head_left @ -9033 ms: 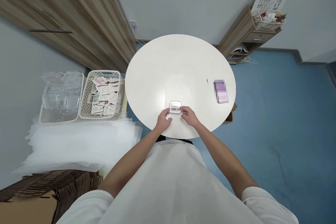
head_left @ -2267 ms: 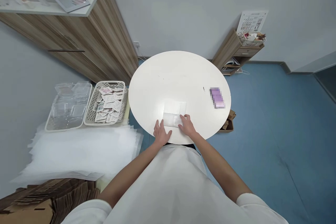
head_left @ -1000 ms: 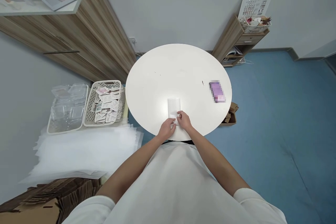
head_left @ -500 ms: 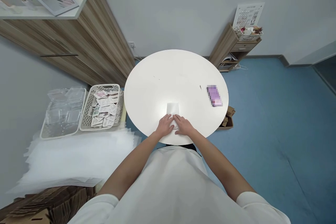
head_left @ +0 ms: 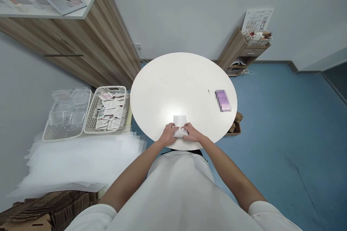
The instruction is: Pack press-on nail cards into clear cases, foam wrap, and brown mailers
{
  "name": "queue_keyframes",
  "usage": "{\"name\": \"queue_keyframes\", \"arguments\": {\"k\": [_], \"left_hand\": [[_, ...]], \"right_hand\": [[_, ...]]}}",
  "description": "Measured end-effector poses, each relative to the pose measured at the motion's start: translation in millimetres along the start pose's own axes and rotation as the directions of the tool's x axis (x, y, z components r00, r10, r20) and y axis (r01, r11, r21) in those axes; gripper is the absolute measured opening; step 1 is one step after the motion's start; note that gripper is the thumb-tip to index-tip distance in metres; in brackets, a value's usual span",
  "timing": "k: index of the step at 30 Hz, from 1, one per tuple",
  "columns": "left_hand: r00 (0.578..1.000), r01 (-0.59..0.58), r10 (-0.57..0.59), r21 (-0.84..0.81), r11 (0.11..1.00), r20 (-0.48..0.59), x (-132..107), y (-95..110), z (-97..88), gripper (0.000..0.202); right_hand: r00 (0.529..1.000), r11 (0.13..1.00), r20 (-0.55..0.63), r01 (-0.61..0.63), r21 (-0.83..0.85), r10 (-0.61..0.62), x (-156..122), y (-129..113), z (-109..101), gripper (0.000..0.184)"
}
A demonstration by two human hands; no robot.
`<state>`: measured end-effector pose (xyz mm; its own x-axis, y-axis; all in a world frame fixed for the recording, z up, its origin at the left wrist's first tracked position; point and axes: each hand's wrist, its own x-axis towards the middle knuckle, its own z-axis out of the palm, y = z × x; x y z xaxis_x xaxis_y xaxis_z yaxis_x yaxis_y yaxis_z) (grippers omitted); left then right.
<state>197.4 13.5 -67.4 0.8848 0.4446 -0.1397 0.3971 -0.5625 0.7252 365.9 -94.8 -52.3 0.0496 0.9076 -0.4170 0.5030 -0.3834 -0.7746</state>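
A folded white packing sheet (head_left: 180,120) lies near the front edge of the round white table (head_left: 151,97). My left hand (head_left: 168,133) grips its left side, the thumb lying across the top toward the middle. From the right, my right hand (head_left: 192,132) holds the opposite side with bent fingers, its thumb also pointing inward. Both hands are closed on the sheet's near half, while its far end shows beyond the fingers. Whether anything is wrapped inside is hidden.
A blurred purple item (head_left: 223,100) lies on the table's right. Left of the table stand a white basket (head_left: 86,124) of printed packets, a tray of clear plastic boxes (head_left: 69,115), stacked white sheets (head_left: 81,162) and brown cardboard (head_left: 54,209). A cardboard-filled box (head_left: 234,129) sits at right.
The folded sheet sits nearer to my body. My hands, which lay flat over it with fingertips close together, have drawn apart to its two sides and bent around it.
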Motion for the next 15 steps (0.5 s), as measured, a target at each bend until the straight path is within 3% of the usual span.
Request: {"name": "queue_keyframes", "arguments": {"k": [3, 8, 12, 15], "left_hand": [[0.997, 0.060, -0.066, -0.123, 0.991, -0.045, 6, -2, 1.6, 0.036], [0.958, 0.239, -0.273, -0.277, 0.931, -0.092, 15, -2, 2.2, 0.029], [0.908, 0.347, -0.388, -0.237, 0.907, -0.155, 25, 0, 5.9, 0.027], [0.863, 0.423, -0.466, -0.227, 0.877, -0.195, 32, 1, 7.1, 0.031]], "right_hand": [[0.994, 0.988, -0.046, -0.094, 0.125, 0.101, 7, -1, -4, 0.020], [0.954, 0.941, -0.149, -0.216, 0.262, 0.261, 20, -5, -3, 0.029], [0.870, 0.936, -0.366, -0.252, 0.246, 0.331, 28, -5, 5, 0.030], [0.818, 0.961, -0.504, -0.240, 0.134, 0.275, 29, -4, 10, 0.040]]}}
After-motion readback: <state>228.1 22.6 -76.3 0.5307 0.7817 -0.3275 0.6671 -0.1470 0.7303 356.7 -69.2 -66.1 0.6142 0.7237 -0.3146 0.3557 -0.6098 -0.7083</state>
